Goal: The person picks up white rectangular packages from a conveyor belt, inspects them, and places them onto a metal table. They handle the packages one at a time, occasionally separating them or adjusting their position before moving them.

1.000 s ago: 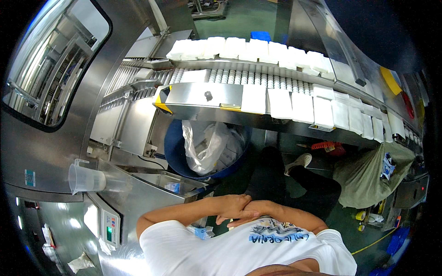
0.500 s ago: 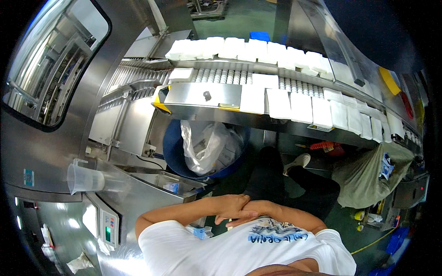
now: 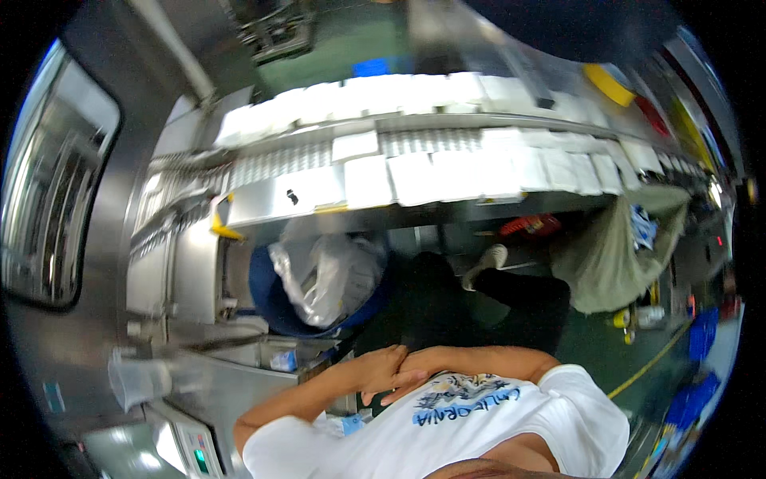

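My left hand (image 3: 383,368) and my right hand (image 3: 408,381) rest crossed over each other in front of my white printed T-shirt (image 3: 479,407). The left lies against the right near its wrist, and its fingers are largely hidden. Some fingers of the right stretch out loosely, with nothing seen in them. Beyond my lap runs a conveyor (image 3: 279,164) with a row of flat white packs (image 3: 411,177) along its near edge. Another row of white packs (image 3: 383,97) lines the far side. A single white pack (image 3: 355,146) lies between the rows.
A blue bin (image 3: 267,291) with a clear plastic bag (image 3: 327,279) stands under the conveyor. To the left are a plastic jug (image 3: 140,382) and a scale (image 3: 195,447) with a green display. A greenish cloth sack (image 3: 606,267) hangs at right. Blue crates (image 3: 694,403) sit lower right.
The view has swung, so the conveyor and bin appear further left and the picture is blurred. My hands stay crossed in the same pose.
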The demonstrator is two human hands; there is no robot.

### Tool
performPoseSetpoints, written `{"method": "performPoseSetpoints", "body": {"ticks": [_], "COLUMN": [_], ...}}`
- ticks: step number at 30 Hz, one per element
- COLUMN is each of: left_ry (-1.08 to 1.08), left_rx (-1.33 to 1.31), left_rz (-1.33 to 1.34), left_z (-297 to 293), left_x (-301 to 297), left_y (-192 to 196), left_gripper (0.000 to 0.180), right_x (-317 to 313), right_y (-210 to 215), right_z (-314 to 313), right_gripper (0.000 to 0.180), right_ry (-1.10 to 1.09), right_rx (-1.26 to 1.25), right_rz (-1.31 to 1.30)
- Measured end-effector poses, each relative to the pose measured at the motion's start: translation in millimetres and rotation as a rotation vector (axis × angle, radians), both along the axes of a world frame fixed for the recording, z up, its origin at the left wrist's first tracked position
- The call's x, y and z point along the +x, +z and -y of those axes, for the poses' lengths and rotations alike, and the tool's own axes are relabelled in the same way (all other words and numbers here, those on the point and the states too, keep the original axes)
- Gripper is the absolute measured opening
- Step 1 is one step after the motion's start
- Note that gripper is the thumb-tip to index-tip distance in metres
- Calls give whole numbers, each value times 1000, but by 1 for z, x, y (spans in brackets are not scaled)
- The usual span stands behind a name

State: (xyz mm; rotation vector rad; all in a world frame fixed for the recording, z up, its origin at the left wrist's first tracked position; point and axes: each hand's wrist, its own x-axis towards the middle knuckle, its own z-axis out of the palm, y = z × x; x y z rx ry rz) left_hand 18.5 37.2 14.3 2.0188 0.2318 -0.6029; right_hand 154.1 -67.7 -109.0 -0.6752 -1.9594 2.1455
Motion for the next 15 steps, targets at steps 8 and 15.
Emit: {"method": "performPoseSetpoints", "body": {"ticks": [8, 15], "left_ry": [-8, -21], "left_rx": [6, 18], "left_rz": [-125, -96], "left_z": [-1, -2], "left_x": [5, 3], "left_y": [3, 7], "left_gripper": [100, 98], "right_x": [-4, -8], "right_y": [5, 6], "right_z": [-3, -1], "right_gripper": [38, 39], "right_ry": [-59, -64], "right_rx": [63, 48], "right_rz": [58, 60]}}
